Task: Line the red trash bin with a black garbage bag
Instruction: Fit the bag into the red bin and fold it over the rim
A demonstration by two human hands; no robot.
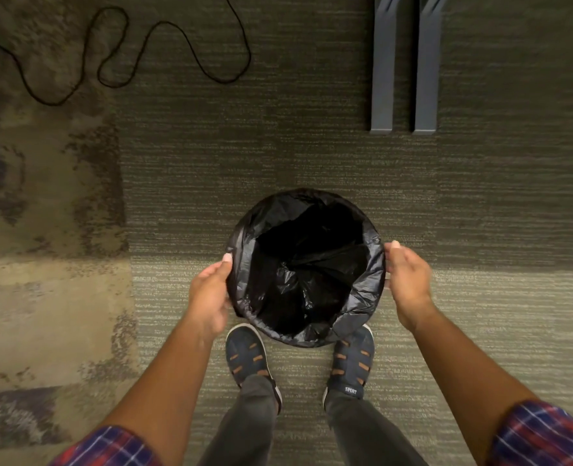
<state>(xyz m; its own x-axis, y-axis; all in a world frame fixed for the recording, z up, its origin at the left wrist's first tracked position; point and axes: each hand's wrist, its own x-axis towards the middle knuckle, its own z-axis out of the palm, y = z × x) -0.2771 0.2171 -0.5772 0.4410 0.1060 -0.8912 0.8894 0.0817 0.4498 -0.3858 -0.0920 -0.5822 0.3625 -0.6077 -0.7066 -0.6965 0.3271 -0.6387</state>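
A black garbage bag lines a round bin standing on the carpet just in front of my feet. Its edge is folded over the whole rim, so none of the bin's red shows from above. My left hand rests against the bag on the left side of the rim, fingers curled round the outside. My right hand is at the right side of the rim, fingers together and touching or nearly touching the bag. Whether either hand pinches the plastic is unclear.
Two grey metal furniture legs lie flat on the carpet at the back right. A black cable snakes across the floor at the back left. My two sandalled feet stand right behind the bin.
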